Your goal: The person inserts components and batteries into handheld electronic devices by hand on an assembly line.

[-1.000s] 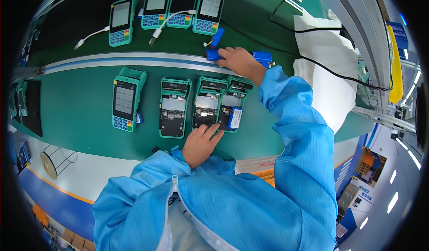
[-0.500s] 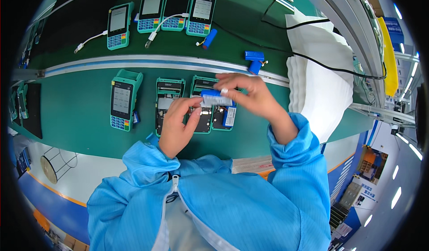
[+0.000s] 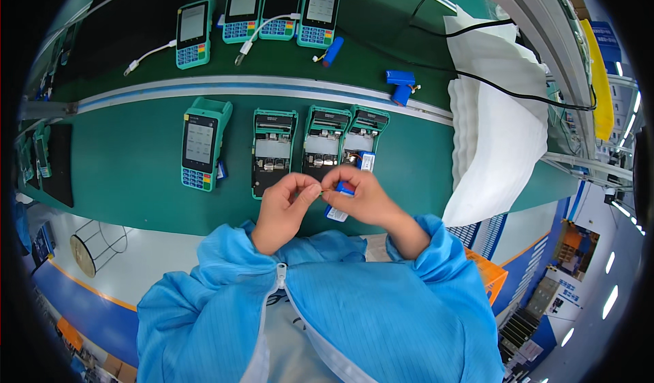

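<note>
Close to my body, my right hand [image 3: 361, 197] is closed around a blue battery pack [image 3: 335, 212] with a white label, partly hidden by the fingers. My left hand [image 3: 285, 209] pinches the battery's thin wire lead at the fingertips, which meet those of my right hand; the lead's end is hidden. Just beyond lie three opened payment terminals with green frames: a left one [image 3: 273, 157], a middle one [image 3: 323, 141] and a right one [image 3: 362, 134]. Another labelled battery [image 3: 366, 161] with red wires rests on the right terminal.
A closed payment terminal [image 3: 201, 144] lies left on the green table [image 3: 122, 172]. Past the metal rail [image 3: 272, 88] are several more terminals, a white cable [image 3: 150, 54] and loose blue batteries [image 3: 400, 86]. White foam sheets [image 3: 494, 131] and a black cable [image 3: 504, 86] lie right.
Both hands have drawn the battery toward my body, away from above the opened terminals. My right fingers have closed round it, and the fingertips of both hands now meet. The view has shifted slightly.
</note>
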Action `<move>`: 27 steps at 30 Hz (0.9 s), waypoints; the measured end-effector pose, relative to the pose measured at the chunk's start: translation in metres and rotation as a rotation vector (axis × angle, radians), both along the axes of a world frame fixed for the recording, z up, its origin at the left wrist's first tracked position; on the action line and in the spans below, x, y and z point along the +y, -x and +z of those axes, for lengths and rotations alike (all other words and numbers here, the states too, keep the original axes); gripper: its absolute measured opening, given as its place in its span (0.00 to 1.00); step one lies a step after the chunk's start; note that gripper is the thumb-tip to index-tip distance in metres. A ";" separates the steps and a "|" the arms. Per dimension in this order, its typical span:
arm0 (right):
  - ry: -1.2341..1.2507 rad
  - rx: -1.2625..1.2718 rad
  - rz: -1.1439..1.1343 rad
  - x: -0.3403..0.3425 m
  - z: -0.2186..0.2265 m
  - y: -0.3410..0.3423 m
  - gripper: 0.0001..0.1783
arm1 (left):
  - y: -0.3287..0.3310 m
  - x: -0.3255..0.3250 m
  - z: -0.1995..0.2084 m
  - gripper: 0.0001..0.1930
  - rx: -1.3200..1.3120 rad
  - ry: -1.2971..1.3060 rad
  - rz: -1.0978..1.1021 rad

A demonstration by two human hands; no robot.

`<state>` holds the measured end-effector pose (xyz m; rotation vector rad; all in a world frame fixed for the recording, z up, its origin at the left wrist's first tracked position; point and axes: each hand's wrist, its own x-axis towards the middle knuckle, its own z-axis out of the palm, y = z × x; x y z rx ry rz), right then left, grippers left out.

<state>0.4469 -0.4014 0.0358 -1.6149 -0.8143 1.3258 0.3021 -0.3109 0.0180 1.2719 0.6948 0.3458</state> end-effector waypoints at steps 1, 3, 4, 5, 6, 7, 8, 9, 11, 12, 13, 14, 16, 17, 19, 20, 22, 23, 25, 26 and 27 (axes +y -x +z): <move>0.012 0.005 0.002 -0.006 -0.008 0.007 0.06 | 0.004 -0.004 -0.008 0.07 0.018 0.450 0.013; 0.019 -0.101 -0.010 -0.013 -0.019 0.018 0.07 | 0.012 -0.002 -0.021 0.08 0.103 0.617 -0.028; 0.040 -0.141 0.016 -0.015 -0.017 0.020 0.08 | 0.016 -0.004 -0.025 0.09 0.089 0.823 -0.016; 0.049 -0.138 0.024 -0.014 -0.016 0.023 0.08 | 0.020 -0.006 -0.029 0.10 0.072 1.028 -0.002; 0.047 -0.157 0.016 -0.012 -0.015 0.025 0.08 | 0.024 -0.007 -0.036 0.11 0.049 1.059 -0.012; 0.053 -0.178 0.004 -0.009 -0.016 0.024 0.07 | 0.023 -0.010 -0.044 0.11 0.047 1.075 -0.007; 0.066 -0.176 0.013 -0.006 -0.023 0.023 0.07 | 0.021 -0.014 -0.052 0.11 0.029 0.659 -0.016; 0.121 -0.158 -0.021 -0.004 -0.035 0.020 0.07 | 0.021 -0.015 -0.057 0.11 0.013 0.242 -0.021; 0.221 -0.205 -0.072 0.006 -0.054 0.007 0.07 | 0.022 -0.011 -0.057 0.16 0.189 -0.210 -0.128; 0.268 -0.364 -0.056 0.012 -0.066 0.001 0.08 | 0.023 -0.013 -0.058 0.19 0.204 -0.590 -0.229; 0.314 -0.521 -0.042 0.016 -0.076 -0.004 0.08 | 0.024 -0.015 -0.060 0.22 0.214 -0.971 -0.331; 0.320 -0.521 -0.030 0.022 -0.082 -0.006 0.08 | 0.028 -0.022 -0.066 0.25 0.248 -0.978 -0.348; 0.315 -0.628 0.005 0.029 -0.088 -0.008 0.11 | 0.033 -0.026 -0.076 0.25 0.267 -1.031 -0.337; 0.322 -0.631 0.013 0.032 -0.089 -0.008 0.11 | 0.034 -0.026 -0.079 0.26 0.283 -1.093 -0.332; 0.415 -0.708 0.041 0.038 -0.088 -0.007 0.14 | 0.036 -0.025 -0.081 0.26 0.272 -1.098 -0.314; 0.430 -0.692 0.043 0.041 -0.084 -0.008 0.15 | 0.037 -0.025 -0.081 0.27 0.262 -1.112 -0.301; 0.517 -0.681 0.072 0.044 -0.084 -0.011 0.15 | 0.036 -0.025 -0.082 0.27 0.256 -1.102 -0.296; 0.600 -0.667 0.088 0.046 -0.083 -0.011 0.15 | 0.036 -0.025 -0.082 0.27 0.247 -1.101 -0.299; 0.669 -0.710 0.133 0.057 -0.075 -0.008 0.15 | 0.037 -0.026 -0.082 0.26 0.251 -1.112 -0.296; 0.726 -0.809 0.210 0.066 -0.067 -0.003 0.16 | 0.037 -0.025 -0.083 0.26 0.255 -1.125 -0.298; 0.781 -0.908 0.286 0.073 -0.063 0.001 0.17 | 0.037 -0.026 -0.084 0.26 0.253 -1.124 -0.294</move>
